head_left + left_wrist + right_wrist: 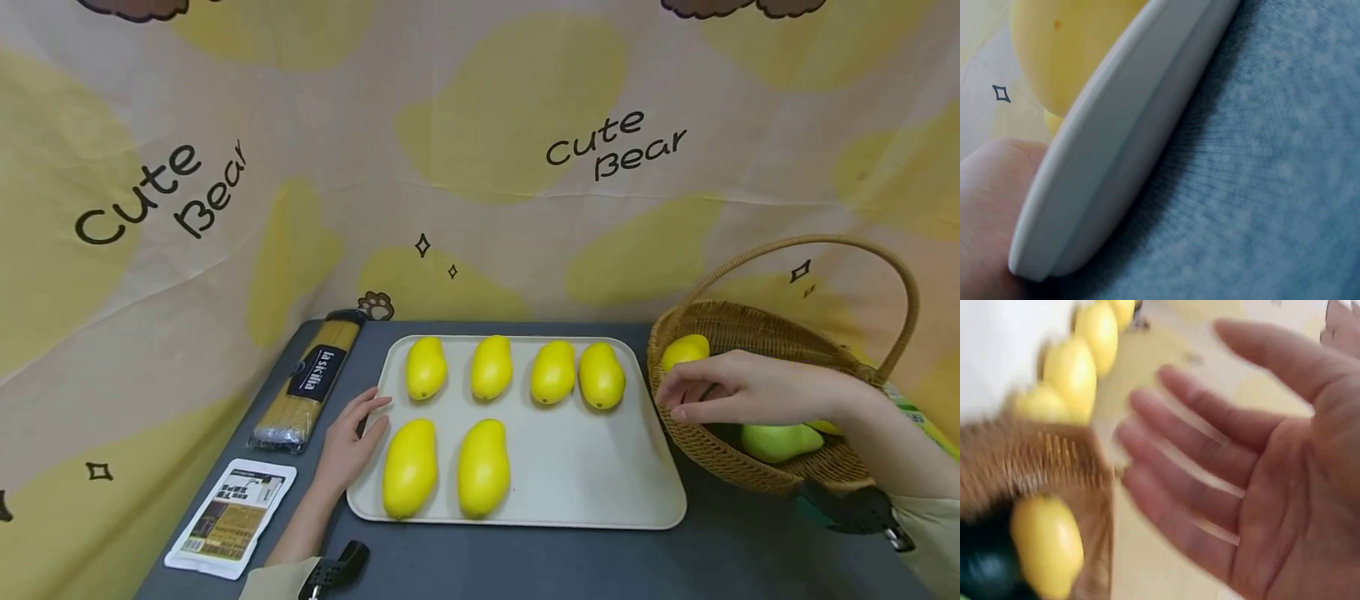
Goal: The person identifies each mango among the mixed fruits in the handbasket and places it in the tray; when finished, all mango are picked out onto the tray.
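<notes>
Several yellow mangoes (483, 468) lie on a cream tray (585, 467), four in a back row and two at the front left. My left hand (352, 437) rests at the tray's left rim, its fingers relaxed; the left wrist view shows the tray edge (1110, 131) close beside the hand (997, 206). Over a wicker basket (750, 321) hovers my right hand (738, 387), and the right wrist view shows its palm (1291, 481) bare, fingers spread and slightly bent. In the basket lie a yellow mango (686, 350), a light green fruit (780, 442) and a dark green rounded thing (985, 556).
A pack of spaghetti (311, 379) lies left of the tray, with a white printed pouch (231, 518) nearer the front. The basket's tall handle (825, 240) arches up behind my right hand. A printed cloth (480, 167) hangs behind the dark table (525, 562).
</notes>
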Tool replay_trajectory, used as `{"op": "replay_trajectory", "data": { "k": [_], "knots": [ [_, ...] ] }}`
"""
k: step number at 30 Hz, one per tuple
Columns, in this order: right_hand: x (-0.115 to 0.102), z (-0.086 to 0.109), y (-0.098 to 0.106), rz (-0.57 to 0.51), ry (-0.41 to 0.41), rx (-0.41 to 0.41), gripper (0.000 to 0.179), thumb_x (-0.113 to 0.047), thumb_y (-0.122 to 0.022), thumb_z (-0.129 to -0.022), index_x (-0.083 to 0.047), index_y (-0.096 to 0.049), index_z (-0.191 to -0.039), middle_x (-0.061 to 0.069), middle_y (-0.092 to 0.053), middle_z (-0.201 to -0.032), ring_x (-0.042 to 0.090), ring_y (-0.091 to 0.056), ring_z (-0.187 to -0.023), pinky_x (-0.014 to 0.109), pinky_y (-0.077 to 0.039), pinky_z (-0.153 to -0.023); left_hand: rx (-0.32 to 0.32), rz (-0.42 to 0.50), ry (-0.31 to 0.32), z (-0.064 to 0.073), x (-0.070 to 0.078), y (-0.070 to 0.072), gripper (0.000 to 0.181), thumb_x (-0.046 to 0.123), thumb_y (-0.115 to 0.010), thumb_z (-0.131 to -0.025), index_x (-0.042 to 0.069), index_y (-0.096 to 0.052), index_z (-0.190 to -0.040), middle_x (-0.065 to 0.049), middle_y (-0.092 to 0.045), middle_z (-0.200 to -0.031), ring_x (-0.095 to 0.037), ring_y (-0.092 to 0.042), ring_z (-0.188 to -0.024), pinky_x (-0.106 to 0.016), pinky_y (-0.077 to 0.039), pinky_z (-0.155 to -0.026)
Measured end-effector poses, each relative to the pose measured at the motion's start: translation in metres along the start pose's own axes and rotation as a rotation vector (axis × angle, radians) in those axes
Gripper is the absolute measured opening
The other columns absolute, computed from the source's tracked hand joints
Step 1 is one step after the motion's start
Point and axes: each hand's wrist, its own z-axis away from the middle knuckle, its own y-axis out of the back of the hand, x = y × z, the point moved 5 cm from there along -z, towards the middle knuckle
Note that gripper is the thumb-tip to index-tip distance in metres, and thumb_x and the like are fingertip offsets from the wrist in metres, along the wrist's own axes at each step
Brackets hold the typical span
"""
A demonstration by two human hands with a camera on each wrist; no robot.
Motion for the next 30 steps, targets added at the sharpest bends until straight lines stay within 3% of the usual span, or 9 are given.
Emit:
{"op": "replay_trajectory", "data": {
  "k": [4, 8, 13, 18, 23, 30],
  "knots": [
    [0.034, 0.0, 0.026, 0.173, -0.211, 0.068, 0.033, -0.027, -0.062, -0.096, -0.005, -0.061, -0.12, -0.004, -0.065, -0.102, 0.01, -0.061, -0.091, 0.03, -0.052, -0.076, 0.0, 0.001, 0.004, 0.001, 0.0, 0.001, 0.032, 0.013, -0.059, -0.097, 0.007, -0.063, -0.128, -0.016, -0.042, -0.149, -0.036, -0.035, -0.138, -0.054, -0.029, -0.111],
    [0.068, -0.006, 0.042, 0.265, -0.355, 0.124, 0.053, -0.034, -0.065, -0.093, 0.008, -0.055, -0.125, 0.009, -0.065, -0.108, 0.024, -0.061, -0.096, 0.042, -0.053, -0.08, -0.003, 0.003, 0.01, 0.0, 0.0, 0.001, 0.032, 0.013, -0.06, -0.097, 0.007, -0.063, -0.128, -0.016, -0.042, -0.149, -0.035, -0.036, -0.138, -0.053, -0.029, -0.111],
    [0.098, -0.011, 0.046, 0.221, -0.472, 0.075, 0.08, -0.045, -0.064, -0.091, 0.017, -0.039, -0.136, 0.03, -0.055, -0.121, 0.041, -0.056, -0.106, 0.054, -0.049, -0.085, -0.002, -0.004, 0.022, 0.001, 0.0, 0.0, 0.032, 0.013, -0.06, -0.096, 0.008, -0.063, -0.128, -0.014, -0.044, -0.148, -0.035, -0.037, -0.137, -0.054, -0.029, -0.111],
    [0.118, -0.016, 0.041, 0.157, -0.576, -0.013, 0.1, -0.054, -0.062, -0.089, 0.021, -0.021, -0.142, 0.046, -0.024, -0.142, 0.061, -0.031, -0.126, 0.069, -0.033, -0.098, -0.004, -0.005, 0.023, 0.002, 0.0, 0.0, 0.032, 0.014, -0.06, -0.096, 0.008, -0.064, -0.128, -0.014, -0.044, -0.148, -0.035, -0.037, -0.137, -0.055, -0.029, -0.111],
    [0.133, -0.022, 0.03, 0.124, -0.628, -0.073, 0.109, -0.059, -0.061, -0.087, 0.02, -0.011, -0.144, 0.048, -0.013, -0.144, 0.064, -0.021, -0.129, 0.072, -0.028, -0.1, -0.014, -0.004, 0.04, 0.002, -0.001, -0.001, 0.032, 0.015, -0.06, -0.096, 0.009, -0.063, -0.128, -0.013, -0.043, -0.149, -0.035, -0.037, -0.138, -0.054, -0.03, -0.111],
    [0.138, -0.03, 0.024, 0.149, -0.567, -0.052, 0.105, -0.056, -0.067, -0.084, 0.018, -0.017, -0.139, 0.035, -0.041, -0.125, 0.048, -0.045, -0.112, 0.062, -0.04, -0.093, -0.014, -0.008, 0.034, 0.001, 0.0, 0.0, 0.033, 0.015, -0.06, -0.097, 0.009, -0.063, -0.128, -0.014, -0.042, -0.149, -0.036, -0.036, -0.138, -0.055, -0.029, -0.111]
  ]
}}
